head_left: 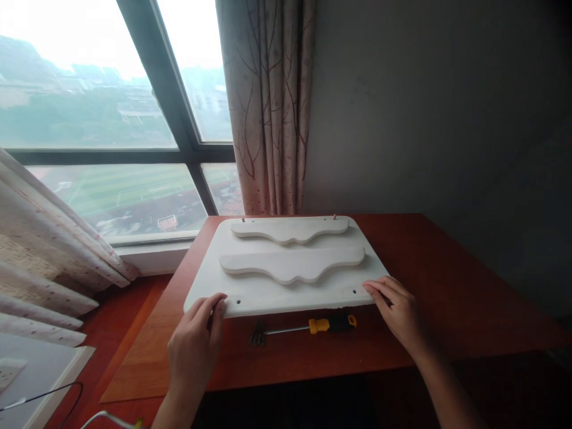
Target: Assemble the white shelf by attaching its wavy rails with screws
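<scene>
white panel (268, 295): head view; lies flat on the red-brown desk (447, 268), with the far wavy board (290, 229) and near wavy board (292, 265) loose on top.
left hand (194, 342): fingers bent on the near left corner; firm grasp cannot be told.
right hand (400, 313): fingers flat, unclenched, on the near right corner.
screwdriver (322, 325): on the desk, just beside the panel's near edge, untouched.
step: judged as squaring the panel.
next move: any shift calls for even two-handed pressure, so the boards stay put.

Open passage on counter (447, 286) right of white board (268, 292). Near strip blocked by screwdriver (322, 325) and screws (258, 334). Rear closed by wall (424, 119) and curtain (272, 107).
</scene>
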Action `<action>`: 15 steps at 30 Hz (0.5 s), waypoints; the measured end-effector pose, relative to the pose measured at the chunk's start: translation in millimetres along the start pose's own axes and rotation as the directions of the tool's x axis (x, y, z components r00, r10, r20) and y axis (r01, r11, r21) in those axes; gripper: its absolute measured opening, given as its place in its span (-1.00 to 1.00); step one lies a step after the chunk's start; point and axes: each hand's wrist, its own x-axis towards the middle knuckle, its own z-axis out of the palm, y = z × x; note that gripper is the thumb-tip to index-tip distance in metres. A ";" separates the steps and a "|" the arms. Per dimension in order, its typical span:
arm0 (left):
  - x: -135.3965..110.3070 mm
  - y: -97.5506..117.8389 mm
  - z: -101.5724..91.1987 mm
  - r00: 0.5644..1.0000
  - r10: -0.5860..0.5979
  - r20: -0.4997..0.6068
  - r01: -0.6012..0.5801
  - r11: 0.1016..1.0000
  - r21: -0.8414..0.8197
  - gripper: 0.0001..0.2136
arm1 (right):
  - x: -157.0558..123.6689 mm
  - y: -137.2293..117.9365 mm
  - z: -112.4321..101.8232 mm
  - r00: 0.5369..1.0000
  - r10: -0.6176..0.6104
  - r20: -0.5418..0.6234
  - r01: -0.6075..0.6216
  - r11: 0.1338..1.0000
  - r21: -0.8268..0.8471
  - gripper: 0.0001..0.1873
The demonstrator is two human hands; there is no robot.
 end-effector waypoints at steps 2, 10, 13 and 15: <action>-1.2 1.6 -1.7 1.000 -0.004 -0.002 0.004 1.000 0.007 -0.72 | -0.1 0.3 0.0 1.000 0.000 0.003 0.000 1.000 -0.008 -0.76; -21.0 8.2 -5.0 0.992 -0.123 -0.014 0.112 0.940 -0.322 -0.72 | -6.7 -17.5 -5.0 0.999 0.019 -0.051 -0.020 0.999 -0.031 -0.80; -41.7 10.4 -2.2 0.998 -0.051 -0.024 0.038 0.922 -0.385 -0.79 | -25.1 -37.3 -1.2 0.997 -0.033 -0.067 0.036 0.998 0.049 -0.77; -52.9 10.7 2.3 0.997 0.076 0.031 -0.060 0.933 -0.355 -0.81 | -39.6 -50.7 5.6 0.994 -0.112 -0.008 0.112 0.988 0.108 -0.72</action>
